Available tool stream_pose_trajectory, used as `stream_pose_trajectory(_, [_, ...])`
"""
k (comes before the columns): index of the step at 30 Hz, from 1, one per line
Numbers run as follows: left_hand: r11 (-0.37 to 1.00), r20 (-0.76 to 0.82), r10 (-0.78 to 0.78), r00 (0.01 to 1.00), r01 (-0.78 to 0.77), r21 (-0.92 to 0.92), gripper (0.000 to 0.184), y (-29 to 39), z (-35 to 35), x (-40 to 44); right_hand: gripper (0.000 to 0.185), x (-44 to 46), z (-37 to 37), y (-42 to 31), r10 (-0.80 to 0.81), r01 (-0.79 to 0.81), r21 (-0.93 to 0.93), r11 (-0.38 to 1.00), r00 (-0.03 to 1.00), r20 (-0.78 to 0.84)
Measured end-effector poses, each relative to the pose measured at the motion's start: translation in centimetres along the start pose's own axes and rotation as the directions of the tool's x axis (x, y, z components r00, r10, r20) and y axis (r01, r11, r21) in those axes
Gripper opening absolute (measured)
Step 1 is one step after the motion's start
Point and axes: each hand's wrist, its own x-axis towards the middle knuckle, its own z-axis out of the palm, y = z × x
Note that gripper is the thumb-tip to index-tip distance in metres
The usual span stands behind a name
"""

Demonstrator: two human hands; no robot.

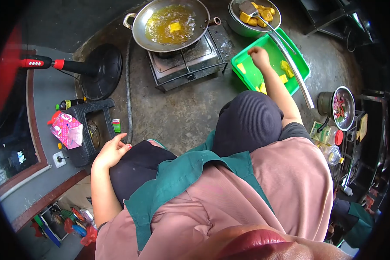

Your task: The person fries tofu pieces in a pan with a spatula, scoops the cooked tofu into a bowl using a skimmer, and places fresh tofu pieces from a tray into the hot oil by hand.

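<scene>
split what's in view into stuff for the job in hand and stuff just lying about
Likely the job:
- green tray
- yellow pieces
- wok
- stove
- spatula
- bowl of browned pieces

Probably just lying about:
- pink packet
- dark bottle
- green packet

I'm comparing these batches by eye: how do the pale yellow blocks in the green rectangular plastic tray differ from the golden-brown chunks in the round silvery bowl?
Colour: the pale yellow blocks in the green rectangular plastic tray are lighter, while the golden-brown chunks in the round silvery bowl are deeper and more orange.
Arrangement: the blocks lie in scattered groups; the chunks are heaped together.
Both are yellowish, blocky pieces.
</scene>
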Motion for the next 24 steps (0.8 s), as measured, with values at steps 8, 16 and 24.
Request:
stream_pose_trajectory(8, [0.999, 0.011, -0.02, 1.0, 0.02, 0.025, 0.057, 0.3, 0.3, 0.7, 0.054, -0.1, 7.8, 8.7, 0.096, -0.064, -0.126, 0.99, 0.957, 0.273])
stream_pose_trajectory(16, [0.996, 0.024, -0.057, 0.998, 0.056, 0.064, 0.059, 1.1, 0.0, 0.9, 0.06, 0.4, 8.4, 7.4, 0.191, -0.17, -0.089, 0.981, 0.912, 0.364])
stream_pose_trajectory(24, [0.995, 0.034, -0.063, 0.997, 0.061, 0.073, 0.061, 1.4, 0.0, 0.8, 0.052, -0.1, 7.8, 6.0, 0.242, -0.206, -0.164, 0.965, 0.94, 0.242])
